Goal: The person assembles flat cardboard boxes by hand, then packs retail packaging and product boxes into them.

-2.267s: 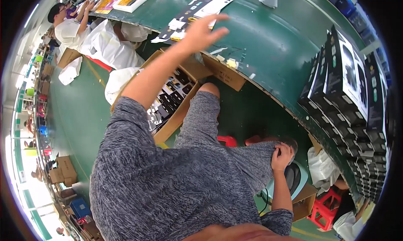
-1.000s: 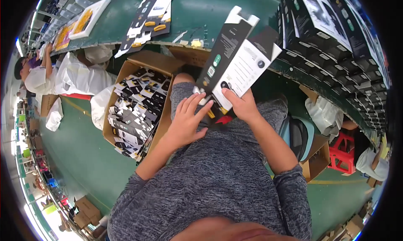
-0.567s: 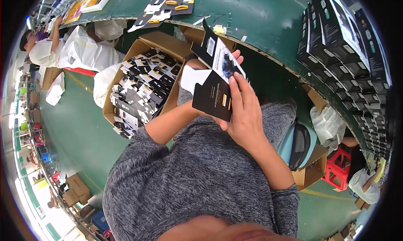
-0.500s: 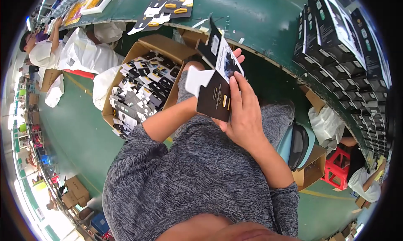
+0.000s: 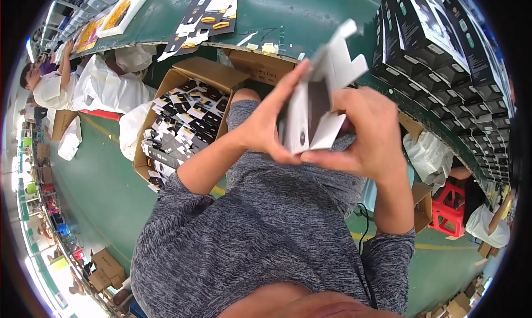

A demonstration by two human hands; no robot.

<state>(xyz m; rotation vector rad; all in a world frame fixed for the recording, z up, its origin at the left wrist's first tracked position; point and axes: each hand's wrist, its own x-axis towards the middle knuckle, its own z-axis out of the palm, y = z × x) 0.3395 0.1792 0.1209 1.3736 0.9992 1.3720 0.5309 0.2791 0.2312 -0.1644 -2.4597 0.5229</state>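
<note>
Above my lap, a small cardboard packaging box (image 5: 300,120) stands unfolded into a hollow shape, its white flaps spread at the far end. My left hand (image 5: 268,120) grips its left side, thumb near the lower edge and fingers along the wall. On the right, my right hand (image 5: 370,130) closes round the other side, with the thumb at the near edge and bent fingers by the opening. Motion blurs part of the box, and its inside is dark. A brown carton (image 5: 208,73) full of flat black-and-white printed boxes sits to my left.
The green workbench (image 5: 299,10) curves across the front, with several flat printed sheets (image 5: 200,18) on it. Black boxes (image 5: 429,41) are stacked high at the right. A red stool (image 5: 448,207) and white bags (image 5: 429,158) lie right; a co-worker (image 5: 52,88) sits far left.
The flat box has been turned and opened out, so its white inside and flaps now show. My right hand has moved right, onto the far side of it, and my hands are farther apart.
</note>
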